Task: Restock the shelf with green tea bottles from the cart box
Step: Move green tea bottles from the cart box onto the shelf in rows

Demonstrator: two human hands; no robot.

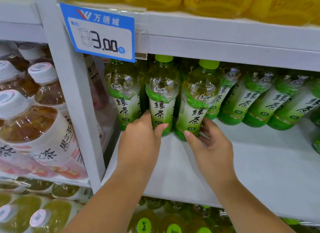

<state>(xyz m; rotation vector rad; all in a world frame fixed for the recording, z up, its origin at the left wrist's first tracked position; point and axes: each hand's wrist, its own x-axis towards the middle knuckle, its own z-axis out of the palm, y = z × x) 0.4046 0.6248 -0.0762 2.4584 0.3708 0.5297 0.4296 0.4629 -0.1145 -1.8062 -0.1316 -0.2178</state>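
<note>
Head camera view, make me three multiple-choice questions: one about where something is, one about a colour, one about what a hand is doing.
1. Where does the blue price tag hang?
A. on the shelf edge above the green tea bottles
B. on the floor
C. on a bottle cap

2. What colour is the cap of the bottle in the left hand?
A. white
B. lime green
C. red

3. What is the right hand doing?
A. hanging empty at the side
B. gripping the base of a green tea bottle
C. touching the price tag

Answers: 1 A, it clips to the edge above them. 2 B, the cap of that bottle is lime green. 3 B, thumb and fingers wrap its base.
</note>
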